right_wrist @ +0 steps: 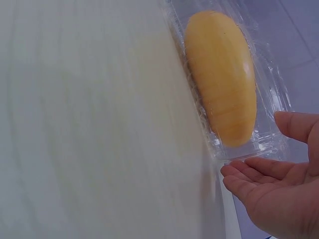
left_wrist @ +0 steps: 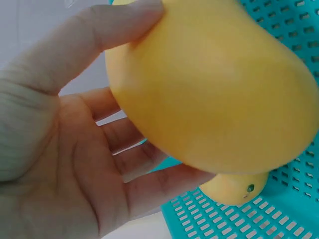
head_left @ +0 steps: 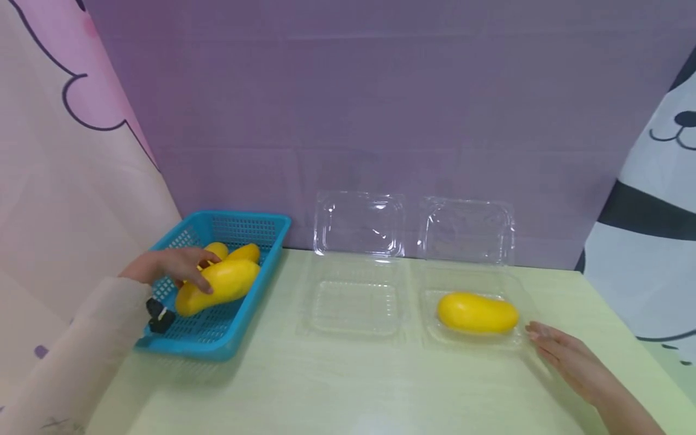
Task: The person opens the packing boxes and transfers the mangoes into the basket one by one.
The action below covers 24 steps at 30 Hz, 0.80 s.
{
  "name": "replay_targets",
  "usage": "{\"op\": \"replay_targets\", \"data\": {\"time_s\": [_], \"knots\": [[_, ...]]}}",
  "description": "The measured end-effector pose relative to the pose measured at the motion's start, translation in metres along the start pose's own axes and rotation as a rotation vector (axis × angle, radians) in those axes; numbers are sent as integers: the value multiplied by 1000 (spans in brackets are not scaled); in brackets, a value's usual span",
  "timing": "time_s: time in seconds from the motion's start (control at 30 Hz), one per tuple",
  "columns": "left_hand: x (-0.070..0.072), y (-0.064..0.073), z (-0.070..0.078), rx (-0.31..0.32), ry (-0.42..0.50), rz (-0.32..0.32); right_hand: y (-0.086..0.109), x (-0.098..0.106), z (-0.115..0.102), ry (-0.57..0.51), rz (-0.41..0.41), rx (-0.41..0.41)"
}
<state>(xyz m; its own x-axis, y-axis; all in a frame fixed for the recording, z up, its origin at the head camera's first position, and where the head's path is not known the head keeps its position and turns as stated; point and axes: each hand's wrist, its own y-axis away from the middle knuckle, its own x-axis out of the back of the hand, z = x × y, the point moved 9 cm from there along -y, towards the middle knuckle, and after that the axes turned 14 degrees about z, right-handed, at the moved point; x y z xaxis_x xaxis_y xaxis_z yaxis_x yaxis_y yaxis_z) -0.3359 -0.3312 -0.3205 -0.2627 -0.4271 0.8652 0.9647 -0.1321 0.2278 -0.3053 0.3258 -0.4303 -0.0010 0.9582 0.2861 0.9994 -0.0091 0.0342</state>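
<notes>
In the head view my left hand [head_left: 187, 266] grips a smooth yellow papaya [head_left: 225, 283] over the blue basket [head_left: 234, 344]. The left wrist view shows the thumb on one side of this papaya [left_wrist: 214, 89] and the fingers around its other side. More yellow papayas [head_left: 246, 252] lie behind it in the basket. My right hand [head_left: 568, 356], fingers loosely extended and holding nothing, is beside the right clear plastic box [head_left: 432, 338]. Inside that box lies another papaya [head_left: 478, 313]; in the right wrist view the fingertips are right at the box's end.
A second clear plastic clamshell box [head_left: 353, 308] sits left of the filled one, its lid [head_left: 359, 225] raised against the purple backdrop [head_left: 370, 109]. The other lid [head_left: 467, 229] also stands up. A small black object [head_left: 160, 315] shows at the left wrist.
</notes>
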Motion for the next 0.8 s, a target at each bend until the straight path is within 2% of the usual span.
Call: {"op": "replay_targets", "data": {"time_s": [0.2, 0.33, 0.6, 0.8], "knots": [[-1, 2, -5, 5, -46, 17, 3, -3, -2, 50, -6, -38], [0, 4, -12, 30, -31, 12, 3, -3, -3, 62, -7, -62], [0, 6, -37, 118, -1, -28, 2, -3, -3, 62, -10, -58], [0, 7, -45, 169, 2, -40, 1, -3, -1, 53, -6, -67]]}}
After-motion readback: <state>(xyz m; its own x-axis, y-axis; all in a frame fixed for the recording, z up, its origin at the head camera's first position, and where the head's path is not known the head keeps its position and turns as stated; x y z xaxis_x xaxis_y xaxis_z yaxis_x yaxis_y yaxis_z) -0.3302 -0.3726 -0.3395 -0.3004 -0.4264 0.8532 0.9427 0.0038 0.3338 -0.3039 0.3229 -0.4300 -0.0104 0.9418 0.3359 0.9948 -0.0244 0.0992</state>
